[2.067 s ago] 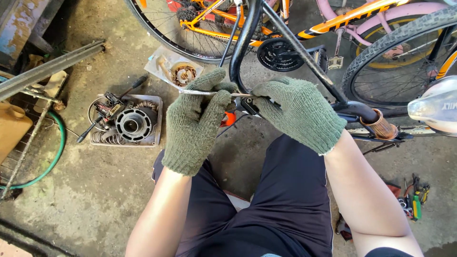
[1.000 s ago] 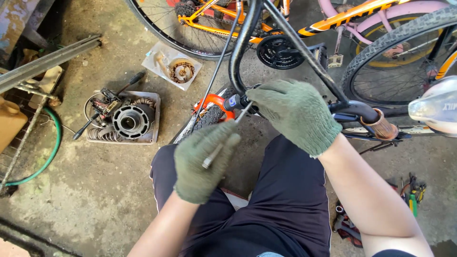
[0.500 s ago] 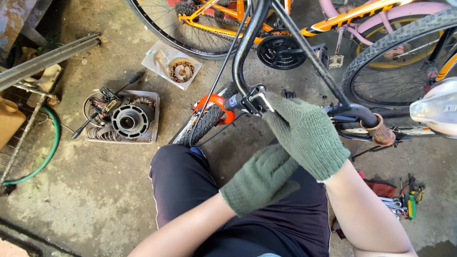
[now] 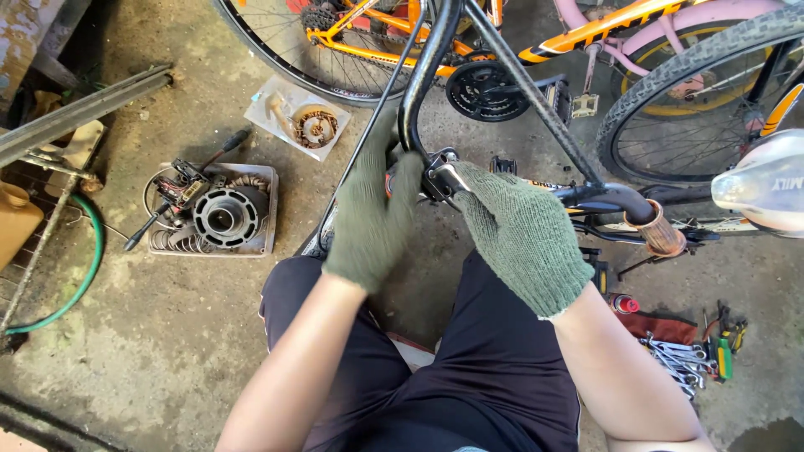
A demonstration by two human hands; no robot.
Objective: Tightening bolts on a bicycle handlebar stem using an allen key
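Black bicycle frame (image 4: 435,59), left hand (image 4: 374,219) fingers wrapped round tube, right hand (image 4: 519,234) fingers pinching clamp (image 4: 441,174)

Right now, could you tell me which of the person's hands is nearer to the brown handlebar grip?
The right hand is nearer: it sits on the clamp partway along the bar toward the brown handlebar grip. The left hand is farther away, at the bend of the black handlebar.

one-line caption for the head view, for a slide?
Gloved left hand and right hand at a black handlebar clamp.
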